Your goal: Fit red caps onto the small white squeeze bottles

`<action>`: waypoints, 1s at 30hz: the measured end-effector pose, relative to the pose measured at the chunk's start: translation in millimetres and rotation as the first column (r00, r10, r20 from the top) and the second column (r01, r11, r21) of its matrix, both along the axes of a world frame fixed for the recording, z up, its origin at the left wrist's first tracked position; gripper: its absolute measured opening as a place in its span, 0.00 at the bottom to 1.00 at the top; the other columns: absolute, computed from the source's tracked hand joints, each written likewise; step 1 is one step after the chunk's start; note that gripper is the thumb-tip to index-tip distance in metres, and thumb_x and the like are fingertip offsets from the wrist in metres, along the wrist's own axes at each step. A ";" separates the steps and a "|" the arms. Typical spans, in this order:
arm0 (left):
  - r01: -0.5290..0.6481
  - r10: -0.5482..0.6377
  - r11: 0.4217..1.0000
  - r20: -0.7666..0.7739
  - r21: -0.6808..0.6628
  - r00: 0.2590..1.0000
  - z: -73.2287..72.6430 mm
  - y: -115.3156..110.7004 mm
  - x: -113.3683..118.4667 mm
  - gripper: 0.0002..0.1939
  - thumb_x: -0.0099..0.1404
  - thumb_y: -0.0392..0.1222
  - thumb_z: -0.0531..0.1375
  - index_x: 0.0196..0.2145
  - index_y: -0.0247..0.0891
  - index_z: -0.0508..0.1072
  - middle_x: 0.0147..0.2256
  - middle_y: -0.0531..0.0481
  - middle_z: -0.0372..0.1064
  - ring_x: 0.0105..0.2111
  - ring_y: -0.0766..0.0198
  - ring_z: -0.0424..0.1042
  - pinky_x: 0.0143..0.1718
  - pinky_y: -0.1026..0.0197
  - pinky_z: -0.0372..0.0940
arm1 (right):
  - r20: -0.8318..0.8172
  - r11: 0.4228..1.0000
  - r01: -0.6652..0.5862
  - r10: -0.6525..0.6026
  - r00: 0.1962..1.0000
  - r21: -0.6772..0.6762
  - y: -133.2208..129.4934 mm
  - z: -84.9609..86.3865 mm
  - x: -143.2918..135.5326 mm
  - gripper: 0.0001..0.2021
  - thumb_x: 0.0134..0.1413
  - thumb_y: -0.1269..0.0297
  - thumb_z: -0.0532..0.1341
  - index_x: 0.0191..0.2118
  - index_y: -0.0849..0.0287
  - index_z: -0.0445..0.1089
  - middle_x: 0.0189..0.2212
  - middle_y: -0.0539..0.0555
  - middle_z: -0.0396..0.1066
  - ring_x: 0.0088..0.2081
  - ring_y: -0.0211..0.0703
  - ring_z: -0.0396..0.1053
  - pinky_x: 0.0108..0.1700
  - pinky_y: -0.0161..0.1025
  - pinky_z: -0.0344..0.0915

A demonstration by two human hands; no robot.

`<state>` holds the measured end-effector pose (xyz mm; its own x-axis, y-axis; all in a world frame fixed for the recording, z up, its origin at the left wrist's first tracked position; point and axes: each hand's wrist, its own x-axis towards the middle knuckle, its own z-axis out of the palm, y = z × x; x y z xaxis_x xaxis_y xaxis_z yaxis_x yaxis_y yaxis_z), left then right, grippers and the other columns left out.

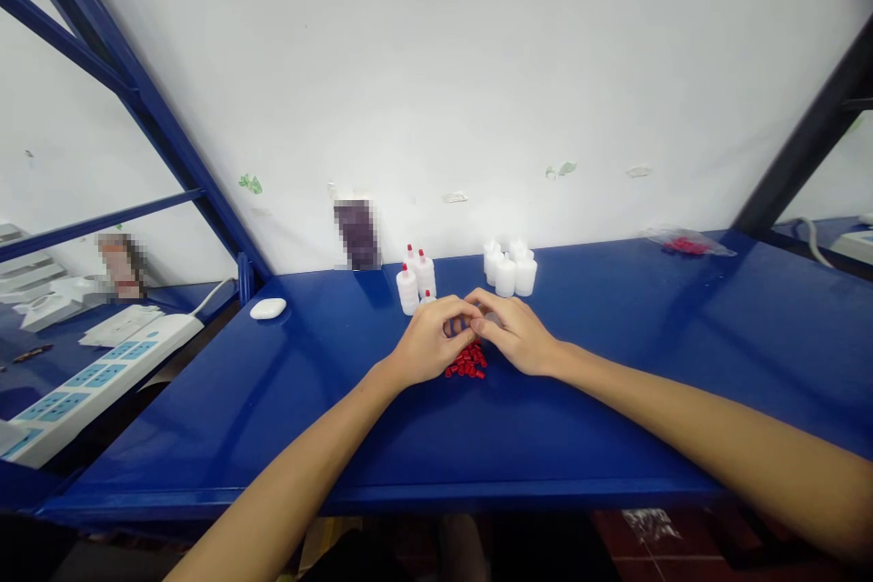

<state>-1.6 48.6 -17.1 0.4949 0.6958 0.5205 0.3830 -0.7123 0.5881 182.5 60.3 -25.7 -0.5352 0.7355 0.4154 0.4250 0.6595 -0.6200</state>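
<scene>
Left hand (436, 341) and right hand (515, 332) meet above red caps (466, 362); both grips curl nearly closed, contents unclear.

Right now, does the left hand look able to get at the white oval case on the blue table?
Probably yes: between the left hand and the case I see only bare tabletop, though this hand's fingers are close against the right hand and may be busy there.
</scene>
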 end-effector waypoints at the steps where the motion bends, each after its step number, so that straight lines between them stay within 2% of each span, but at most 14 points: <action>1: 0.003 -0.003 1.000 -0.018 0.012 1.000 -0.4 -0.3 -0.1 0.05 0.65 0.36 0.58 0.36 0.35 0.74 0.29 0.51 0.67 0.27 0.68 0.63 0.31 0.65 0.60 | 0.003 1.000 0.001 -0.001 1.000 0.007 -0.8 0.4 -0.1 0.08 0.62 0.61 0.52 0.42 0.55 0.65 0.29 0.48 0.73 0.28 0.41 0.67 0.34 0.37 0.58; 7: 0.028 -0.024 0.998 -0.075 0.048 0.997 -5.2 -2.3 -2.0 0.08 0.68 0.38 0.54 0.40 0.36 0.73 0.27 0.53 0.65 0.25 0.69 0.60 0.30 0.65 0.58 | 0.001 1.000 -0.022 0.022 1.000 0.023 -3.6 1.2 -1.3 0.11 0.59 0.66 0.52 0.48 0.54 0.60 0.25 0.45 0.70 0.25 0.40 0.64 0.32 0.37 0.56; 10: -0.015 0.018 0.999 -0.080 0.035 0.997 -3.9 -1.0 -4.7 0.09 0.69 0.39 0.53 0.42 0.36 0.71 0.25 0.55 0.63 0.23 0.70 0.58 0.27 0.66 0.56 | -0.034 1.000 -0.014 0.015 0.999 0.009 -2.5 0.5 -1.4 0.12 0.64 0.57 0.50 0.50 0.54 0.58 0.26 0.46 0.69 0.25 0.41 0.64 0.32 0.38 0.57; 13: -0.171 0.172 0.984 -0.018 0.045 0.985 1.5 5.2 -12.3 0.09 0.70 0.44 0.54 0.42 0.38 0.69 0.22 0.58 0.60 0.20 0.70 0.58 0.25 0.67 0.55 | -0.030 0.999 0.045 -0.044 0.999 0.009 0.3 -1.6 0.0 0.20 0.66 0.49 0.48 0.55 0.54 0.55 0.24 0.45 0.65 0.25 0.42 0.63 0.32 0.38 0.57; 16: -0.415 0.421 0.903 -0.037 0.116 0.906 7.1 14.8 -23.8 0.09 0.69 0.45 0.55 0.42 0.39 0.70 0.20 0.58 0.61 0.20 0.68 0.62 0.26 0.66 0.55 | -0.022 0.996 0.092 -0.093 0.995 -0.006 3.1 -3.8 1.8 0.20 0.67 0.49 0.47 0.56 0.54 0.55 0.23 0.44 0.63 0.25 0.41 0.63 0.32 0.38 0.57; 19: -0.544 0.586 0.808 -0.208 0.227 0.783 8.9 22.5 -33.7 0.10 0.69 0.45 0.55 0.45 0.41 0.72 0.22 0.55 0.68 0.23 0.64 0.69 0.28 0.65 0.56 | -0.024 0.994 0.106 -0.107 0.994 -0.005 4.3 -4.7 2.7 0.18 0.67 0.51 0.47 0.55 0.55 0.58 0.24 0.45 0.63 0.26 0.41 0.63 0.33 0.38 0.57; 24: -0.588 0.680 0.733 -0.387 0.341 0.622 5.2 25.9 -39.4 0.16 0.71 0.45 0.52 0.52 0.42 0.71 0.29 0.48 0.76 0.30 0.57 0.76 0.31 0.63 0.59 | -0.007 0.995 0.100 -0.100 0.995 -0.003 3.8 -4.2 2.3 0.15 0.66 0.54 0.49 0.52 0.55 0.60 0.23 0.44 0.62 0.24 0.39 0.62 0.31 0.37 0.55; 27: -0.581 0.692 0.721 -0.443 0.379 0.570 2.1 26.5 -40.7 0.18 0.72 0.46 0.50 0.55 0.45 0.71 0.33 0.44 0.78 0.32 0.54 0.77 0.32 0.61 0.61 | -0.003 0.995 0.097 -0.097 0.995 -0.010 3.4 -4.2 1.9 0.14 0.66 0.55 0.50 0.51 0.55 0.61 0.23 0.44 0.62 0.24 0.38 0.61 0.31 0.37 0.54; 30: -0.571 0.685 0.726 -0.474 0.383 0.553 -0.8 28.0 -42.6 0.19 0.72 0.47 0.50 0.57 0.46 0.69 0.34 0.42 0.78 0.33 0.52 0.77 0.33 0.60 0.63 | 0.003 0.995 0.097 -0.097 0.995 -0.013 3.5 -4.4 1.6 0.12 0.66 0.56 0.50 0.50 0.54 0.62 0.23 0.44 0.63 0.23 0.38 0.61 0.30 0.37 0.54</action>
<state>-44.2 76.6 -17.8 0.1925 0.8747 0.4449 0.9753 -0.2204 0.0115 184.1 63.8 -30.1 -0.4621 0.7895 0.4039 0.4880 0.6067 -0.6276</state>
